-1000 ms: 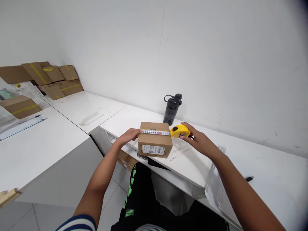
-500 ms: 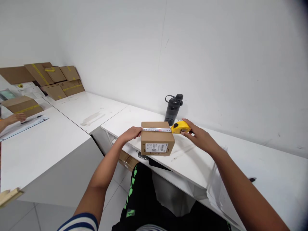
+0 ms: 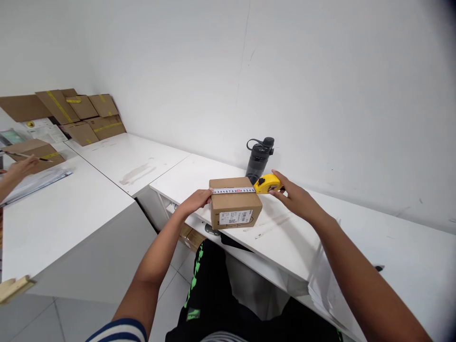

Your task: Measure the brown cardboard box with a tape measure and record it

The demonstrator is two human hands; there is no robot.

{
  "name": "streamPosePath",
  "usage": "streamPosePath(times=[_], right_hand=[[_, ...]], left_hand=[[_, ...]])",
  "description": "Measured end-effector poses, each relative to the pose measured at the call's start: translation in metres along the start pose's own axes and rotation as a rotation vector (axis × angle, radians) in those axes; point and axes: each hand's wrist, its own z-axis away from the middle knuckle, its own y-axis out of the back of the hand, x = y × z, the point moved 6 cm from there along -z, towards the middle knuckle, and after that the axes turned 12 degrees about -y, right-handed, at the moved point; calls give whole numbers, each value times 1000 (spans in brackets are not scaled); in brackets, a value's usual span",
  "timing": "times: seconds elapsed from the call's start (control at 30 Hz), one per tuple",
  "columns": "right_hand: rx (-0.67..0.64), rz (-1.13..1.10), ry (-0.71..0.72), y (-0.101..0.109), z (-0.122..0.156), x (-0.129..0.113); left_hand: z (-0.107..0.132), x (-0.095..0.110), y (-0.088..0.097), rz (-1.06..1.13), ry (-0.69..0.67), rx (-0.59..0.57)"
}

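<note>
A small brown cardboard box [image 3: 235, 204] with a white printed label on its front is at the desk's front edge. A tape measure's white blade [image 3: 234, 190] stretches across its top from left to right. At the box's left edge, my left hand [image 3: 196, 200] is closed, thumb and fingers pinching the blade's end. My right hand [image 3: 297, 197] is wrapped on the yellow tape measure case [image 3: 268, 184], which sits against the box's right edge. Part of the case is hidden by my fingers.
A dark water bottle [image 3: 259, 159] stands behind the box by the wall. Papers [image 3: 329, 285] lie under my right forearm. At far left a co-worker's hand [image 3: 22, 168] holds a pen above a clipboard [image 3: 39, 184]. Several cardboard boxes [image 3: 83, 111] are stacked in the corner.
The box has turned slightly, and the tape measure has moved a little to the right and up with it. The co-worker's hand has risen from the clipboard with the pen.
</note>
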Motion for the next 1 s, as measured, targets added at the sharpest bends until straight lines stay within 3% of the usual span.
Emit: streamPosePath(times=[0.27,0.57,0.67,0.77,0.87,0.93,1.0], right_hand=[[144,34,115,-4,-11,-4],[137,15,131,1,-8,-1],[216,37,194,13,5,-7],[355,41,296,28,41,-17],[461,-22,431,33,102,-25],[475,-85,496,25,146,-27],[475,-138,488,9,183,-25]], left_hand=[[0,-6,-3,10,4,25],[2,-1,-4,2,24,16],[8,18,6,-43,56,50],[32,56,15,-112,17,144],[64,93,-13,-98,-89,54],[81,106,-53,-64,-211,-84],[89,105,-95,-33,-307,-189]])
